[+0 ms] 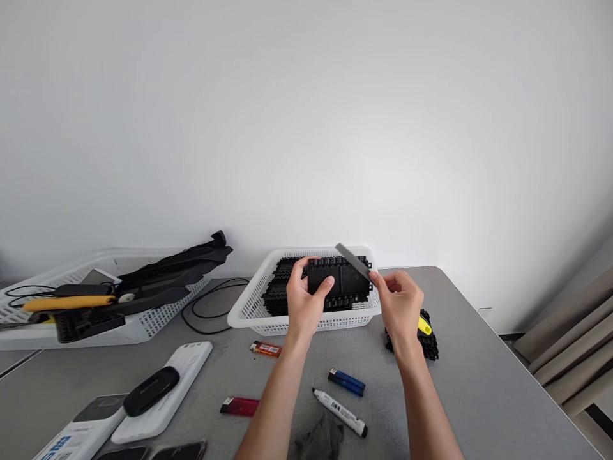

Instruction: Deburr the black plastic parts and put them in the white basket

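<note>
My left hand [308,300] grips a flat black plastic part [348,282] with notched edges, thumb across its face. It is held up in front of a white basket [261,324] with several similar black parts [280,291] inside. My right hand [400,300] pinches one end of a thin, flat grey strip [353,260], which looks like a file. The strip slants up and left across the part's upper right edge; I cannot tell whether they touch. Beside my right wrist lie more black notched parts [431,348] with a yellow object [424,324] on top, partly hidden.
A larger white basket [158,322] at left holds a folded black umbrella and an orange-handled tool [69,303]. On the grey table lie a black cable [205,316], a red lighter [239,406], an orange lighter [266,348], a blue lighter [347,381], a marker [340,412] and white boxes [191,364].
</note>
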Demonstrator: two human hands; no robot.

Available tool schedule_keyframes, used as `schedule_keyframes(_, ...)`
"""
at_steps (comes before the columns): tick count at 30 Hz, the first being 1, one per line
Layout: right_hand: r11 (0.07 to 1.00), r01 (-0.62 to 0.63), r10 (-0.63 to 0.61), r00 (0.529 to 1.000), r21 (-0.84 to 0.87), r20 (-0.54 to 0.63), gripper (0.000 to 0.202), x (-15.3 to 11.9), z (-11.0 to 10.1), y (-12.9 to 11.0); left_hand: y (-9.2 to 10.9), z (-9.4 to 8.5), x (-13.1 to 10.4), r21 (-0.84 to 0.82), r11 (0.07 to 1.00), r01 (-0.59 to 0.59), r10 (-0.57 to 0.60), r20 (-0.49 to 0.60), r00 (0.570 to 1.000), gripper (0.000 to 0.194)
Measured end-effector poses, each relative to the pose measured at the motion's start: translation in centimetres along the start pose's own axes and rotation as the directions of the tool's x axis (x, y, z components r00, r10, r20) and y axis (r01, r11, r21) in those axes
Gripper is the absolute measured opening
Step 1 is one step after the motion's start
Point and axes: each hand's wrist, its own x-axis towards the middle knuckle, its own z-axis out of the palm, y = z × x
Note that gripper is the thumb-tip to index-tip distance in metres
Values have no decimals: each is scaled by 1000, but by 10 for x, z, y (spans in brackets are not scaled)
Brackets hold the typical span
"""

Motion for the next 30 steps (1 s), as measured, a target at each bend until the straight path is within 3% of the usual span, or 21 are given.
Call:
schedule_keyframes(3, 998, -60, 58, 996, -24, -66, 43, 2, -4, 3, 0, -1, 1, 6, 1000, 14, -14, -18, 1000, 44)
schedule_keyframes(9, 1000, 4, -5, 999, 22, 33, 42, 1, 0, 0, -2, -1, 1, 0, 1000, 7, -7, 4, 1000, 45)
schedule_keyframes(14, 997, -60, 56, 996, -46, -72, 44, 2, -3, 5, -4, -5, 3, 30, 1000, 0, 2, -41, 999, 44)
schedule_keyframes(19, 999, -9, 8, 1000, 31, 27, 42, 2, -1, 5, -5, -2, 2, 3, 1000, 15, -15, 18, 1000, 46)
schedule_keyframes(25, 995, -100, 98, 993, -30, -60, 44, 2, -3, 7, -10, -6, 4, 62, 997, -40, 42, -25, 999, 42)
schedule_keyframes(30, 999, -17, 16, 999, 37, 29, 43, 0, 0, 4, -8, -5, 3, 89, 995, -44, 44, 4, 999, 40)
